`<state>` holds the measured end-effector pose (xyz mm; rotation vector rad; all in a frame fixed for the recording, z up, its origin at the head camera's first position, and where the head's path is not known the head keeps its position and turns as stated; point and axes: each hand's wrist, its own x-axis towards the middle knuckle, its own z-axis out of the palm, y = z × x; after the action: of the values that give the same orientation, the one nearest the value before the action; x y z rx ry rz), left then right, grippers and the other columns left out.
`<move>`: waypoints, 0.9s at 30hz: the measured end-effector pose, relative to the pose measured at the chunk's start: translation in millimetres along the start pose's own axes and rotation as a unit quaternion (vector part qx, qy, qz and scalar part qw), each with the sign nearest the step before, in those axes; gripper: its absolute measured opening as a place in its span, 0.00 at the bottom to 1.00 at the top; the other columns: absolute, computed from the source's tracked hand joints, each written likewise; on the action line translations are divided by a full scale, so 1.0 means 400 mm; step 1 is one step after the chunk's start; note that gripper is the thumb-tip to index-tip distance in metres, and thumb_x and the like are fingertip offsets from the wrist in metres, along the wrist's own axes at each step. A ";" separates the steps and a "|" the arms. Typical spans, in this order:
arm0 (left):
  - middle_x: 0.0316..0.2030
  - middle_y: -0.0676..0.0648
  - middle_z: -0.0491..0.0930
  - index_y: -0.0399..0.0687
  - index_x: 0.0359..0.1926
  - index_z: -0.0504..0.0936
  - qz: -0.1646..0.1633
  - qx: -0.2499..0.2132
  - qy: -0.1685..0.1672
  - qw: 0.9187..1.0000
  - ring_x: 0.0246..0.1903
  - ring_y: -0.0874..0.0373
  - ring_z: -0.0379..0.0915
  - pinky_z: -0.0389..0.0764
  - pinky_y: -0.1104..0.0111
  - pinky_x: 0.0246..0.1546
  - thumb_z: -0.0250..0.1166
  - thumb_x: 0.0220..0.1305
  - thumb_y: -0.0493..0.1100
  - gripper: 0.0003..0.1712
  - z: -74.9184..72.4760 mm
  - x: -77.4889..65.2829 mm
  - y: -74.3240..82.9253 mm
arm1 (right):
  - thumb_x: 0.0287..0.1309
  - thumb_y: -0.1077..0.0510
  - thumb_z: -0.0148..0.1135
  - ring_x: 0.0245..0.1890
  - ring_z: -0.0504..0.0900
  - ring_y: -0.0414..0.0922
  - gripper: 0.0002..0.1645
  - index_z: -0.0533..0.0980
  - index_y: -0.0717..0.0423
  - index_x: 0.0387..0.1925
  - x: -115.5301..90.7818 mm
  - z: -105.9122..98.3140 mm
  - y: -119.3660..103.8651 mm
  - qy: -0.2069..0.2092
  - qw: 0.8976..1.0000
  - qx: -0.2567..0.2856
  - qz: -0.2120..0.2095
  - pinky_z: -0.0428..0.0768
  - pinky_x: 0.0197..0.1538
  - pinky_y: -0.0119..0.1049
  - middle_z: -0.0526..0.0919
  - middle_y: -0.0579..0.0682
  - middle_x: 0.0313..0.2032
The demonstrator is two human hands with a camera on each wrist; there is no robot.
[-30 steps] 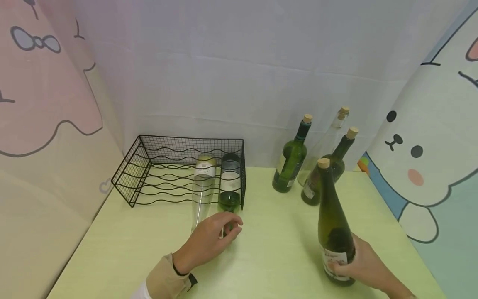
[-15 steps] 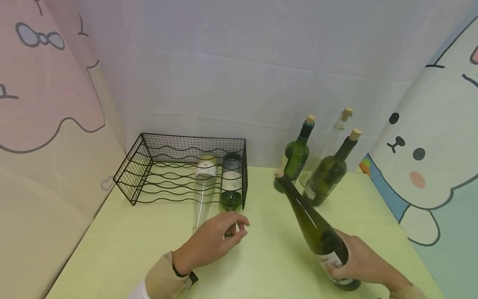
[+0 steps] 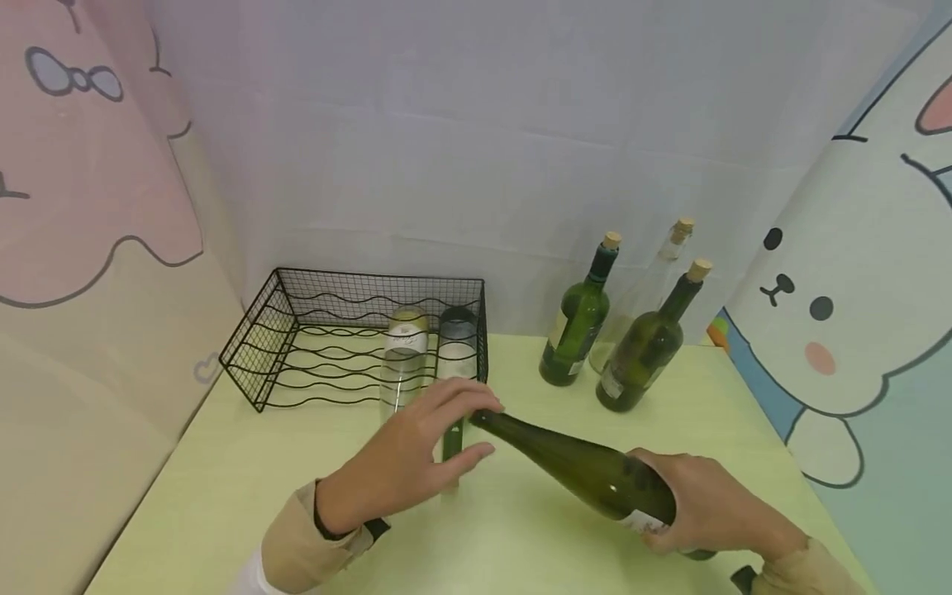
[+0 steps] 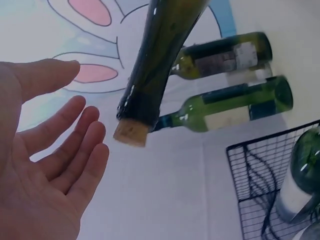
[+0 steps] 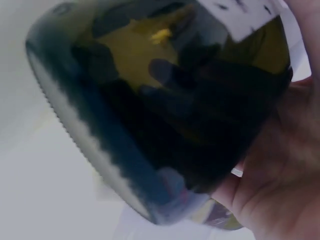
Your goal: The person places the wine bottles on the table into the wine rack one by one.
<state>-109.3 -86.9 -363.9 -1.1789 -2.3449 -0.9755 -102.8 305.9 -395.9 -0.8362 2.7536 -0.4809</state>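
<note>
My right hand (image 3: 702,504) grips a dark green wine bottle (image 3: 587,467) round its lower body, over the label. The bottle is tilted well over, its neck pointing left at my left hand (image 3: 409,450). In the left wrist view its cork (image 4: 131,133) shows close to the left fingertips, with a gap between. That hand's fingers are spread and hold nothing. The right wrist view shows the bottle's base and the palm against its side. Behind the left hand, a green bottle (image 3: 452,442) and a clear bottle (image 3: 402,376) lie in the black wire rack (image 3: 312,405).
At the back right stand a corked green bottle (image 3: 576,330), a darker corked bottle (image 3: 640,355) and a clear bottle (image 3: 675,240) partly hidden behind it. A white curtain (image 3: 461,149) hangs behind the pale yellow-green table (image 3: 535,545).
The held bottle has tipped from upright to nearly lying, its neck swinging left to the left hand. The left hand has risen slightly and its fingers have spread.
</note>
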 end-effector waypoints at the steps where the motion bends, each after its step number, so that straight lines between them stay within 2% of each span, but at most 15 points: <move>1: 0.62 0.58 0.69 0.58 0.61 0.74 -0.002 0.012 0.002 1.000 0.62 0.64 0.65 0.70 0.67 0.61 0.67 0.64 0.50 0.25 -0.012 0.005 0.002 | 0.42 0.37 0.76 0.24 0.71 0.28 0.42 0.70 0.41 0.58 0.002 -0.004 -0.008 0.001 1.000 -0.019 -0.005 0.70 0.25 0.29 0.76 0.28 0.33; 3: 0.62 0.58 0.69 0.57 0.63 0.72 0.000 0.043 -0.012 0.999 0.62 0.62 0.65 0.70 0.64 0.61 0.67 0.64 0.53 0.28 -0.027 0.013 0.006 | 0.42 0.33 0.75 0.25 0.70 0.27 0.43 0.71 0.44 0.58 0.006 -0.011 -0.023 0.003 0.998 -0.053 -0.015 0.69 0.25 0.29 0.77 0.29 0.35; 6: 0.65 0.56 0.67 0.57 0.67 0.68 -0.008 0.082 -0.090 0.993 0.64 0.60 0.64 0.70 0.61 0.61 0.64 0.65 0.61 0.34 -0.022 0.013 0.012 | 0.41 0.30 0.73 0.27 0.72 0.28 0.46 0.73 0.47 0.59 0.010 -0.022 -0.045 0.004 0.995 -0.101 -0.018 0.71 0.26 0.32 0.80 0.33 0.40; 10: 0.68 0.53 0.64 0.56 0.72 0.60 -0.047 0.090 -0.196 0.975 0.63 0.56 0.67 0.74 0.59 0.57 0.65 0.61 0.64 0.44 0.012 -0.006 0.014 | 0.37 0.32 0.76 0.31 0.75 0.32 0.47 0.74 0.49 0.59 0.019 -0.036 -0.076 -0.006 0.989 -0.146 -0.022 0.73 0.28 0.37 0.82 0.38 0.44; 13: 0.67 0.52 0.65 0.56 0.74 0.57 -0.077 0.096 -0.242 0.962 0.59 0.55 0.71 0.77 0.60 0.53 0.68 0.59 0.64 0.48 0.040 -0.023 0.012 | 0.33 0.37 0.78 0.31 0.76 0.34 0.47 0.74 0.49 0.58 0.030 -0.044 -0.092 -0.007 0.986 -0.161 -0.034 0.73 0.27 0.38 0.81 0.39 0.43; 17: 0.59 0.52 0.74 0.56 0.73 0.59 -0.095 0.107 -0.268 0.953 0.45 0.62 0.77 0.80 0.67 0.38 0.68 0.58 0.65 0.48 0.074 -0.035 0.005 | 0.30 0.39 0.79 0.30 0.75 0.32 0.47 0.74 0.47 0.57 0.040 -0.050 -0.103 0.004 0.984 -0.171 -0.050 0.72 0.25 0.35 0.81 0.36 0.40; 19: 0.55 0.53 0.77 0.56 0.72 0.61 -0.105 0.110 -0.274 0.950 0.37 0.66 0.76 0.76 0.70 0.28 0.67 0.59 0.65 0.46 0.086 -0.040 0.003 | 0.29 0.39 0.78 0.29 0.74 0.32 0.46 0.75 0.47 0.55 0.044 -0.051 -0.108 0.012 0.983 -0.175 -0.059 0.71 0.24 0.34 0.80 0.35 0.39; 21: 0.51 0.54 0.79 0.56 0.71 0.63 -0.111 0.118 -0.280 0.946 0.32 0.68 0.74 0.70 0.72 0.21 0.67 0.59 0.66 0.44 0.096 -0.044 0.001 | 0.29 0.39 0.78 0.29 0.74 0.32 0.45 0.75 0.46 0.54 0.049 -0.054 -0.113 0.017 0.981 -0.181 -0.066 0.71 0.24 0.33 0.80 0.35 0.38; 24: 0.44 0.55 0.81 0.56 0.68 0.68 -0.111 0.128 -0.279 0.945 0.28 0.68 0.74 0.67 0.72 0.18 0.67 0.59 0.65 0.40 0.108 -0.049 -0.001 | 0.29 0.39 0.78 0.29 0.73 0.32 0.44 0.75 0.46 0.53 0.055 -0.059 -0.122 0.017 0.980 -0.185 -0.072 0.70 0.23 0.33 0.79 0.36 0.37; 27: 0.34 0.57 0.82 0.55 0.61 0.73 -0.107 0.120 -0.271 0.949 0.24 0.69 0.73 0.69 0.73 0.19 0.68 0.59 0.64 0.34 0.118 -0.053 -0.003 | 0.29 0.40 0.78 0.29 0.73 0.32 0.44 0.75 0.46 0.54 0.057 -0.061 -0.128 0.009 0.980 -0.185 -0.070 0.70 0.23 0.33 0.80 0.36 0.38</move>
<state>-97.4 -66.1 -409.6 -1.2279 -2.9682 -0.4293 -103.1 258.5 -357.2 -1.1184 2.8565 0.0073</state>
